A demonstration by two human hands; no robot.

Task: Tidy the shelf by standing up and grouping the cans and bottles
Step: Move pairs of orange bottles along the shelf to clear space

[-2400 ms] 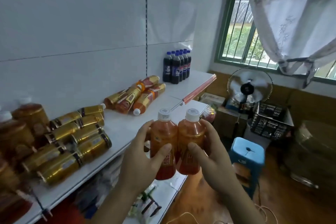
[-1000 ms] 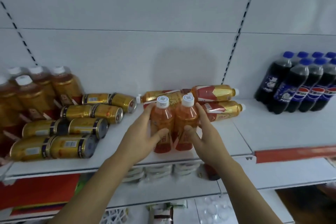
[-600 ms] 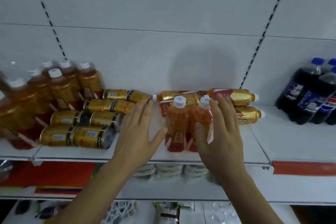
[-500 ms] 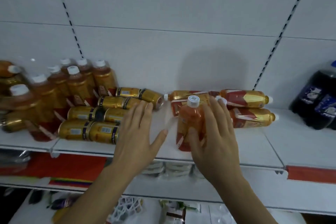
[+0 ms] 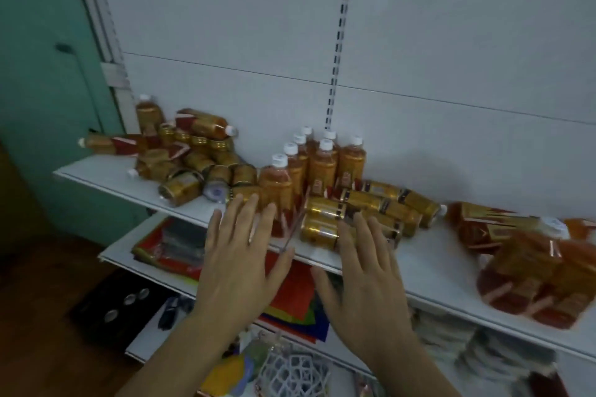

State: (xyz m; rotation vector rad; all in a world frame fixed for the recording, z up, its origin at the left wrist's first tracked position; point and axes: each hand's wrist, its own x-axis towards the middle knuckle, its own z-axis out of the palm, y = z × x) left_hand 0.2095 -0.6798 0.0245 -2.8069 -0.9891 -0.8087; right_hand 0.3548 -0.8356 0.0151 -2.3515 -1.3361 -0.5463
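Several orange tea bottles [image 5: 317,167] with white caps stand upright in a group at the middle of the white shelf [image 5: 429,264]. To their right, gold cans [image 5: 371,213] lie on their sides. A jumble of fallen cans and bottles [image 5: 193,161] lies at the shelf's left end. Two blurred orange bottles [image 5: 535,280] stand at the right front, with fallen bottles [image 5: 490,229] behind them. My left hand [image 5: 242,264] is spread open before the upright group. My right hand [image 5: 367,280] is spread open before the lying cans. Neither holds anything.
A teal wall [image 5: 42,100] bounds the shelf on the left. The lower shelf holds red and coloured packets [image 5: 290,296] and white stacked items [image 5: 451,338]. A white lattice object [image 5: 293,374] sits below, near dark items on the floor.
I set the two orange bottles upright on the shelf and let go. The view swung left along the shelf, and both hands, now empty, moved over toward the lying cans.
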